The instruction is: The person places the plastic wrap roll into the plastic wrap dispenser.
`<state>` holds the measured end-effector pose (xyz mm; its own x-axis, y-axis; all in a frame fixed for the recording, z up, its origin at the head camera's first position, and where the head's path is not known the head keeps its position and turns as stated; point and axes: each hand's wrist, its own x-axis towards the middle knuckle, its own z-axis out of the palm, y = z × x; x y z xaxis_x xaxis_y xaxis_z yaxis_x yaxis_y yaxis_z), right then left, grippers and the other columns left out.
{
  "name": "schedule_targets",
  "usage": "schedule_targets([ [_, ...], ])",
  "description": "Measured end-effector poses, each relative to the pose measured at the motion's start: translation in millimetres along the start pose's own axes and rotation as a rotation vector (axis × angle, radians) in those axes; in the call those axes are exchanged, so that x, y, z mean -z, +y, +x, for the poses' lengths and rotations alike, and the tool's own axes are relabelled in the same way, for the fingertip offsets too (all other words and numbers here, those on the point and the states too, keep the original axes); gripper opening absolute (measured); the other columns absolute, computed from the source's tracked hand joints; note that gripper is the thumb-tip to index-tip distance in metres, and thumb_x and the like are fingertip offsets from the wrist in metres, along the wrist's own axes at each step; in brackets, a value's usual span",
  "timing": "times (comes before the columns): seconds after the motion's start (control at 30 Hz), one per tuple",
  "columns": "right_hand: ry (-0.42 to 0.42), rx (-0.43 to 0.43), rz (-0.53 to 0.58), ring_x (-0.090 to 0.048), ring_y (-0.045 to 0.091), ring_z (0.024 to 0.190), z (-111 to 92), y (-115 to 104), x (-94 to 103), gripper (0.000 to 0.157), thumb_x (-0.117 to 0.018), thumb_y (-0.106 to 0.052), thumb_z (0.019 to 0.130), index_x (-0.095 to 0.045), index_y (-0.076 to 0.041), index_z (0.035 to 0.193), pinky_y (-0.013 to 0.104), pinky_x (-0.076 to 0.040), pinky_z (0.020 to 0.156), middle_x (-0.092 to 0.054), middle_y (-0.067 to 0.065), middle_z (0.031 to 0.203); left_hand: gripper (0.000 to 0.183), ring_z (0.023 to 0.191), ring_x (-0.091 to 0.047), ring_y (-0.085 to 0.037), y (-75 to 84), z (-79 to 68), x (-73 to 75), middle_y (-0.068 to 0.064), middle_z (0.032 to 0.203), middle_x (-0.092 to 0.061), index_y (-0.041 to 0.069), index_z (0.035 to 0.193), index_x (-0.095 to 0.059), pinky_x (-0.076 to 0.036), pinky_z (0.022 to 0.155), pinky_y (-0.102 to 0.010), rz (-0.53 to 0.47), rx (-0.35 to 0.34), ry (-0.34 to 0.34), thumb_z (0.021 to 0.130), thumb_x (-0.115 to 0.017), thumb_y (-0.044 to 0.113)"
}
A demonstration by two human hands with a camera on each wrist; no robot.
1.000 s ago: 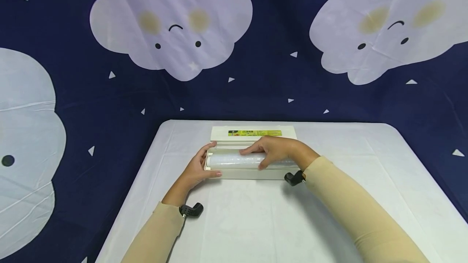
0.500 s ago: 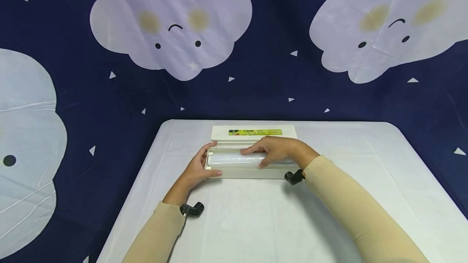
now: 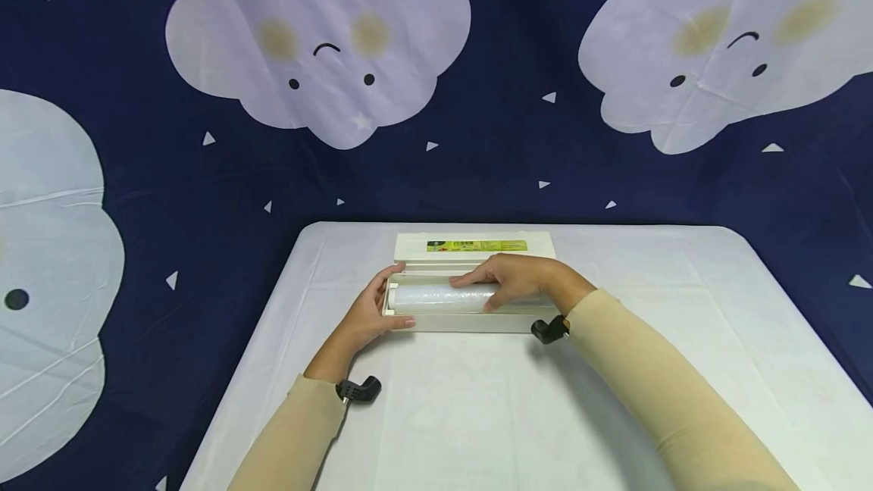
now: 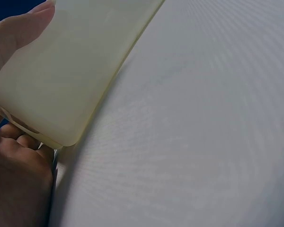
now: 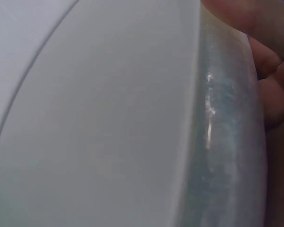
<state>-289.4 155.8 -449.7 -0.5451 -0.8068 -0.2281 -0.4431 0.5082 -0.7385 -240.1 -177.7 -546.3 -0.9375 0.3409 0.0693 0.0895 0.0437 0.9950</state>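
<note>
A long off-white cling film box (image 3: 470, 323) lies on the table, its lid (image 3: 411, 247) tipped back behind it. Inside rests a shiny roll of cling film (image 3: 428, 298). My left hand (image 3: 364, 317) grips the box's left end, thumb along the front wall and fingers round the end. In the left wrist view, that thumb presses the pale wall (image 4: 75, 75). My right hand (image 3: 518, 279) reaches over the roll from the right, holding it between thumb and fingers. The right wrist view shows the film (image 5: 234, 137) beneath the fingers. The hand and forearm cover the roll's right end.
A white cloth covers the table (image 3: 443, 415). Behind its far edge hangs a dark blue curtain (image 3: 505, 188) printed with clouds. A yellow-green label (image 3: 477, 246) is on the lid. Each wrist carries a small black camera, one at the left wrist (image 3: 359, 390).
Both hands keep their holds on the box and the roll. The whole head view shifts very slightly; nothing else visibly moves.
</note>
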Motion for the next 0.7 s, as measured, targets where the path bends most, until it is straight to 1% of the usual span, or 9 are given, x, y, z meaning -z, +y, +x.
schedule_targets([
  [0.2, -0.019, 0.035, 0.028, -0.041, 0.013, 0.145, 3, 7, -2.2, 0.074, -0.085, 0.002, 0.086, -0.060, -0.023, 0.151, 0.034, -0.034, 0.119, -0.048, -0.011, 0.156, 0.113, 0.132, -0.052, -0.034, 1.6, -0.7, -0.7, -0.014, 0.153, -0.046, 0.023, 0.163, -0.038, -0.052, 0.104, -0.037, -0.009, 0.004, 0.000, 0.070, -0.094, -0.009],
  [0.33, -0.020, 0.051, 0.048, -0.040, 0.014, 0.146, 3, 10, -2.7, 0.073, -0.084, 0.003, 0.087, -0.060, -0.021, 0.151, 0.033, -0.033, 0.119, -0.048, -0.009, 0.156, 0.113, 0.132, -0.052, -0.035, 1.9, -1.1, -1.1, -0.015, 0.152, -0.046, 0.021, 0.163, -0.037, -0.053, 0.103, -0.039, -0.025, 0.003, -0.001, 0.070, -0.094, -0.009],
  [0.47, -0.022, 0.047, 0.060, -0.039, 0.014, 0.146, 3, 11, -3.1, 0.073, -0.083, 0.003, 0.087, -0.059, -0.021, 0.151, 0.033, -0.033, 0.119, -0.047, -0.009, 0.156, 0.113, 0.131, -0.053, -0.035, 1.9, -1.1, -1.3, -0.015, 0.152, -0.046, 0.021, 0.163, -0.037, -0.054, 0.102, -0.038, -0.020, 0.005, 0.001, 0.070, -0.095, -0.009],
  [0.7, -0.024, 0.040, 0.079, -0.039, 0.015, 0.147, 2, 11, -3.2, 0.064, -0.080, -0.001, 0.091, -0.062, -0.020, 0.149, 0.034, -0.034, 0.119, -0.049, -0.006, 0.155, 0.113, 0.132, -0.052, -0.035, 3.3, -0.6, -2.3, -0.015, 0.153, -0.045, 0.021, 0.163, -0.037, -0.054, 0.102, -0.038, -0.028, 0.011, -0.001, 0.070, -0.094, -0.011],
])
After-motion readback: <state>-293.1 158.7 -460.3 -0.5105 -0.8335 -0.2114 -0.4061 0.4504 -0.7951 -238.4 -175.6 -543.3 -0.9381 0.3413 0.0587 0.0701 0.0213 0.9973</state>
